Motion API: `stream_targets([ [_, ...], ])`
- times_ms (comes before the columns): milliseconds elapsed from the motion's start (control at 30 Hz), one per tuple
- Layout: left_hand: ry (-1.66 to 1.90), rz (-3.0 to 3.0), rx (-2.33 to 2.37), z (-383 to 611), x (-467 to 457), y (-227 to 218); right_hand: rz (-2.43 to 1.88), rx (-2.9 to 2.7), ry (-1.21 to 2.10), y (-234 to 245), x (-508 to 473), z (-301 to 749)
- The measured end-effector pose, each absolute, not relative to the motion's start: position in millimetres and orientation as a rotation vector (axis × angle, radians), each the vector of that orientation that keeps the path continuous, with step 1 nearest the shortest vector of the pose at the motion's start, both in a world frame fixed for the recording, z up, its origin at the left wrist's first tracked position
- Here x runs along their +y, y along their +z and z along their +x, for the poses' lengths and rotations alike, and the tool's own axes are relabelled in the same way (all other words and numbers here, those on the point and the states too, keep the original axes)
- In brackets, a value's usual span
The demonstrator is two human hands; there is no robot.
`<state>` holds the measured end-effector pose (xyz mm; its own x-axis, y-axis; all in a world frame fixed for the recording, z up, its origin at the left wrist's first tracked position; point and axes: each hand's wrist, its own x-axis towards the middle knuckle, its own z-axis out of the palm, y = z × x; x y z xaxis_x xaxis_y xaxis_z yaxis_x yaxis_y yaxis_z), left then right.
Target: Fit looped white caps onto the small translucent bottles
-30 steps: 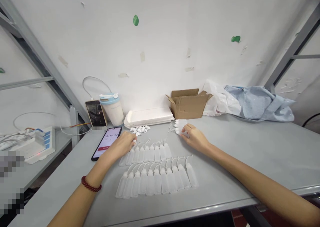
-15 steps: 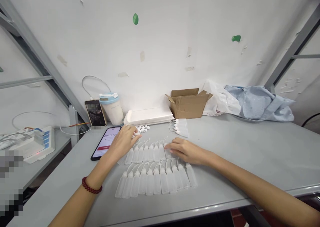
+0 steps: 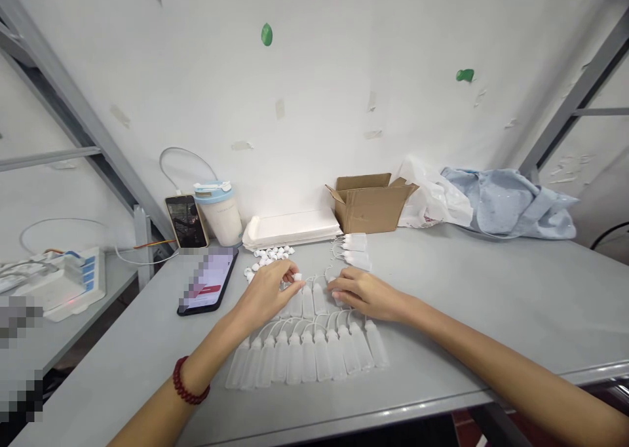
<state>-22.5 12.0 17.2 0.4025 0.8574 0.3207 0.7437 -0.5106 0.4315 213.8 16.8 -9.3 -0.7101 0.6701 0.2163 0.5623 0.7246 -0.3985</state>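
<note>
My left hand pinches a small white cap between thumb and fingers, just above the upper row of bottles. My right hand has its fingers closed on a small translucent bottle at the right end of that row; the fingers hide most of it. Other upper-row bottles are partly covered by my left hand. Nearer to me lies a second row of similar bottles, thin pale tubes curving from their necks. Behind my left hand is a heap of loose white caps.
Several capped bottles lie beyond my right hand. At the back are a flat white stack, a cardboard box, a white plastic bag and blue cloth. Two phones and a cup are at left.
My left hand has moved right and toward me from the cap heap, now with a cap in its fingers. My right hand stays nearly where it was, at the end of the upper row.
</note>
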Motion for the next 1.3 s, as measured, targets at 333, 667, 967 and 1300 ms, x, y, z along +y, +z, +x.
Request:
stream_targets([
  [333,0.748,2.358,1.353,-19.6,12.1,13.1,-1.004,-2.520,0.350,-9.1,16.4,216.0],
  [667,0.813,2.095,1.282,-12.5,8.8,10.3,-0.824,-2.453,0.302,-4.2,9.0,213.8],
  [967,0.920,1.811,1.129,-8.4,4.1,15.7,-0.654,-2.372,0.574,-1.6,-1.6,208.8],
  [1300,0.885,1.890,1.077,-3.7,-4.4,18.5,-0.693,-2.304,0.812,3.5,-4.8,207.4],
])
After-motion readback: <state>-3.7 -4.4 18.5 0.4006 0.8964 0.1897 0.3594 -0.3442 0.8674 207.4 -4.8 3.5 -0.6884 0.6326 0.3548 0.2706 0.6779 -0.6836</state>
